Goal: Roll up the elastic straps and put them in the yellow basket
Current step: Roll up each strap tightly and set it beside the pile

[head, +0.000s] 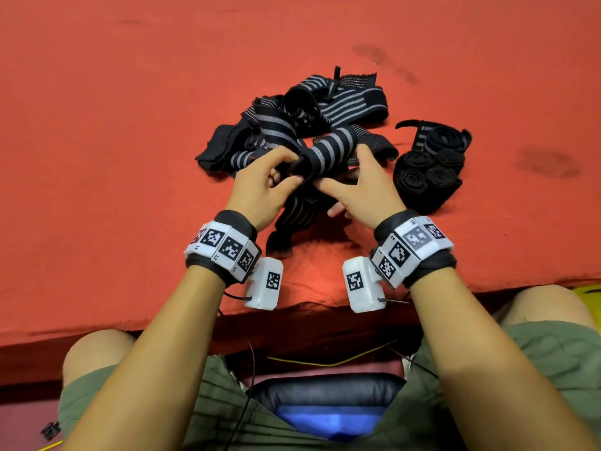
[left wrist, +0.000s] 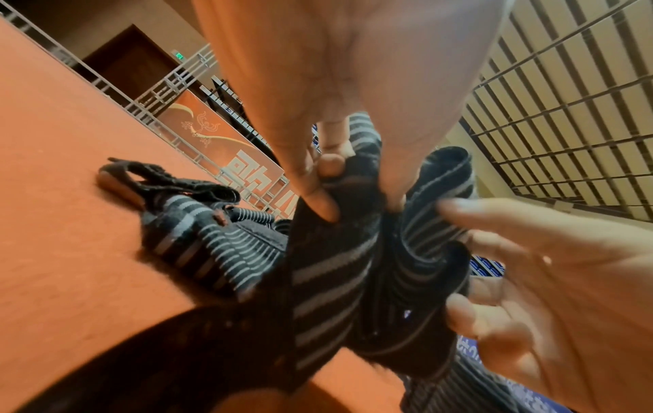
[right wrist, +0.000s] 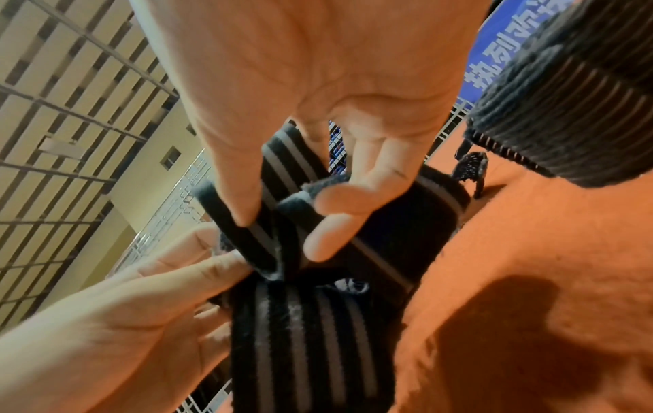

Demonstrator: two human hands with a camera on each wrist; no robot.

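Note:
I hold a black elastic strap with grey stripes (head: 325, 151) just above the red table, both hands on it. My left hand (head: 291, 167) pinches its folded end between thumb and fingers (left wrist: 318, 201). My right hand (head: 341, 167) grips the same strap (right wrist: 307, 321) from the other side, thumb (right wrist: 240, 195) on top and fingers curled under. The strap's loose tail (head: 292, 219) trails toward the table's front edge. A tangled pile of loose straps (head: 325, 105) lies just beyond my hands. Only a yellow sliver (head: 587, 290), perhaps the basket, shows at the far right edge.
Several rolled black straps (head: 429, 164) sit bunched together right of my right hand, and loom close in the right wrist view (right wrist: 572, 97). The red tablecloth (head: 130, 125) spreads wide to the left and back. My knees are under the front edge.

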